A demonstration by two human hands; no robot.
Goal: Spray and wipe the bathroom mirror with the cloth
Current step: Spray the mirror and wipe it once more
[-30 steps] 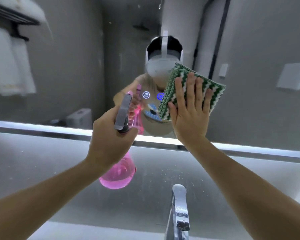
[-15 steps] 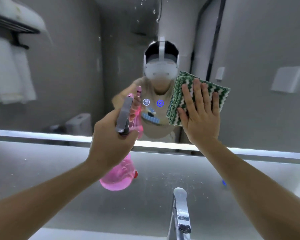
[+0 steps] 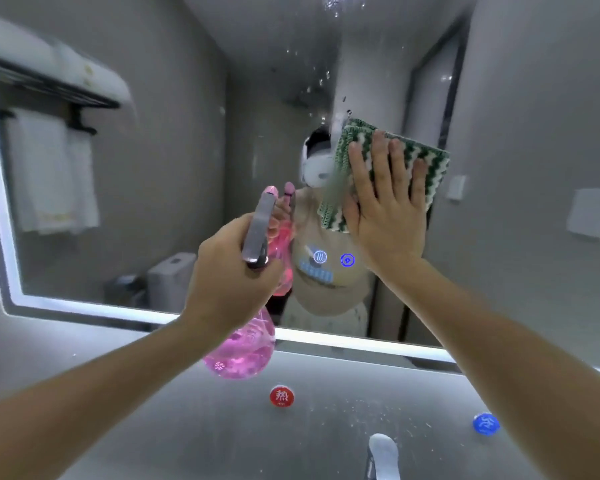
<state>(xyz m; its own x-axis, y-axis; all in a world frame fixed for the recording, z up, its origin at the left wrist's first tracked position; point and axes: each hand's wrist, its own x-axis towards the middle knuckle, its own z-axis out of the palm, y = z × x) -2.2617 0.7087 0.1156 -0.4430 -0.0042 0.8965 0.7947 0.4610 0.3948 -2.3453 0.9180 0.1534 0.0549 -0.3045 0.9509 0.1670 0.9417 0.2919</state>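
The bathroom mirror [image 3: 174, 140] fills the upper view, with spray droplets near its top centre. My right hand [image 3: 385, 202] presses a folded green-and-white striped cloth [image 3: 426, 161] flat against the glass, fingers straight. My left hand [image 3: 229, 271] grips the neck of a pink spray bottle [image 3: 243, 351] with a grey trigger head, held just in front of the mirror, left of the cloth. The bottle's nozzle points at the glass.
A lit strip edges the mirror's frame [image 3: 84, 308]. Below, a grey wall panel carries a red hot-water sticker [image 3: 282, 396] and a blue cold-water sticker [image 3: 486, 424]. A chrome tap [image 3: 381, 455] rises at the bottom. Two glowing touch icons [image 3: 333, 258] sit on the glass.
My right hand has slid the cloth upward on the mirror. The view has tilted, showing more of the mirror's top and the stickers below. The bottle stays in my left hand.
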